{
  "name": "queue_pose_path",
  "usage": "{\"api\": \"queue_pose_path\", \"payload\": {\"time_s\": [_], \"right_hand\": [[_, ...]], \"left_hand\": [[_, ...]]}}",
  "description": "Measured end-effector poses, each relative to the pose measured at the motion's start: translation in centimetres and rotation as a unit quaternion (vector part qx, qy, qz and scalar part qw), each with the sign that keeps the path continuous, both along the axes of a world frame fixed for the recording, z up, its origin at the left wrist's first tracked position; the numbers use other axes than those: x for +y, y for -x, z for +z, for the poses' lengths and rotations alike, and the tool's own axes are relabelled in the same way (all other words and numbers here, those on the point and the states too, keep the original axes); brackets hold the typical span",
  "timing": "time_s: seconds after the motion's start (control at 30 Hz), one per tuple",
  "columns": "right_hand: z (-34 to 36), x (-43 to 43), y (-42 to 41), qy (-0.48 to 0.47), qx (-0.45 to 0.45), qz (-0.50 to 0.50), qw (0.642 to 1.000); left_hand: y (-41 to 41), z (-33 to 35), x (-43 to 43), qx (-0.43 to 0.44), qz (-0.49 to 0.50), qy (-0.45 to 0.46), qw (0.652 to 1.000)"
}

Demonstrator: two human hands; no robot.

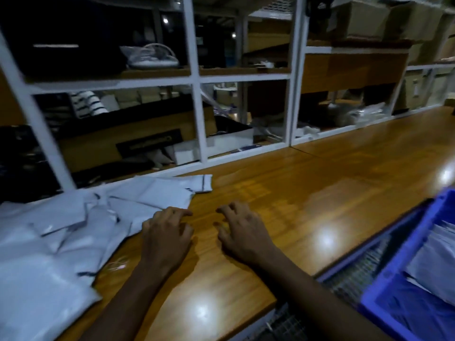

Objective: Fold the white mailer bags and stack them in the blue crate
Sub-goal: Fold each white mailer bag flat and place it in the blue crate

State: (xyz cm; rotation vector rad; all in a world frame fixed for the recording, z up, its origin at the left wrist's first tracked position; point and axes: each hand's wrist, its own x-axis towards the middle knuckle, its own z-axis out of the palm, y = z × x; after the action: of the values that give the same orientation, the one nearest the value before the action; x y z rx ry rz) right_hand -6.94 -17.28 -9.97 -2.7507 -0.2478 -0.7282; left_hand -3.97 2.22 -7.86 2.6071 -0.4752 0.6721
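Left hand [167, 232] at edge of creased, overlapping white mailer bags [61, 230]

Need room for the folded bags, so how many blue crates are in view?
1. The blue crate sits at lower right beside the wooden table, white mailer bags inside; the frame cuts it off, so more may be hidden.

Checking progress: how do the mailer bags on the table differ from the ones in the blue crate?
The table bags lie loose, spread and overlapping on the left; the crate bags sit packed together inside the blue crate on the right. Table bags cover more area. Both are white.
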Motion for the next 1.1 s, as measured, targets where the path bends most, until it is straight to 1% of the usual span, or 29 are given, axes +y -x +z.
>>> {"api": "queue_pose_path", "payload": {"time_s": [0.07, 0.13, 0.2, 0.3, 0.37, 0.47, 0.53, 0.6, 0.7, 0.77, 0.87, 0.97, 1.03, 1.1], "right_hand": [[-0.6, 0.9, -1.8, 0.025, 0.017, 0.004, 1.000], [-0.6, 1.5, -3.7, 0.028, 0.023, 0.002, 0.999], [-0.5, 2.1, -5.8, 0.024, 0.030, -0.001, 0.999], [-0.4, 3.8, -8.5, 0.014, 0.016, 0.001, 1.000], [-0.2, 5.1, -10.3, 0.013, 0.002, 0.020, 1.000], [0.2, 7.0, -13.0, 0.023, 0.002, 0.044, 0.999], [0.0, 7.7, -14.7, 0.042, 0.034, 0.049, 0.997], [-0.3, 7.8, -15.6, 0.042, 0.067, 0.045, 0.996], [-0.4, 7.5, -15.7, 0.040, 0.058, 0.025, 0.997], [-0.2, 7.3, -15.2, 0.019, 0.063, 0.025, 0.998], [1.0, 6.3, -13.9, -0.039, 0.076, 0.041, 0.995], [1.8, 4.6, -12.0, -0.093, 0.087, 0.062, 0.990], [1.6, 3.5, -10.9, -0.167, 0.113, 0.097, 0.975], [1.4, 2.4, -9.4, -0.249, 0.152, 0.135, 0.947]], "left_hand": [[-0.5, -0.1, 1.4, -0.005, 0.026, -0.013, 1.000], [-1.2, 0.0, 2.4, -0.020, 0.053, -0.040, 0.998], [-2.5, 0.0, 3.0, -0.017, 0.078, -0.074, 0.994], [-4.6, -0.6, 3.8, 0.037, 0.109, -0.134, 0.984], [-5.8, -1.4, 4.1, 0.084, 0.117, -0.157, 0.977], [-6.8, -2.0, 4.1, 0.136, 0.126, -0.131, 0.974], [-6.9, -2.1, 4.0, 0.135, 0.131, -0.132, 0.973], [-6.9, -2.1, 3.9, 0.130, 0.136, -0.133, 0.973], [-6.7, -2.1, 3.9, 0.115, 0.133, -0.129, 0.976], [-6.7, -1.9, 3.8, 0.097, 0.131, -0.120, 0.979], [-6.4, -1.4, 3.7, 0.072, 0.130, -0.115, 0.982], [-6.0, -1.3, 3.6, 0.062, 0.104, -0.119, 0.985], [-5.8, -1.3, 3.5, 0.042, 0.079, -0.129, 0.988], [-5.4, -1.2, 3.2, 0.035, 0.058, -0.150, 0.986]]}}
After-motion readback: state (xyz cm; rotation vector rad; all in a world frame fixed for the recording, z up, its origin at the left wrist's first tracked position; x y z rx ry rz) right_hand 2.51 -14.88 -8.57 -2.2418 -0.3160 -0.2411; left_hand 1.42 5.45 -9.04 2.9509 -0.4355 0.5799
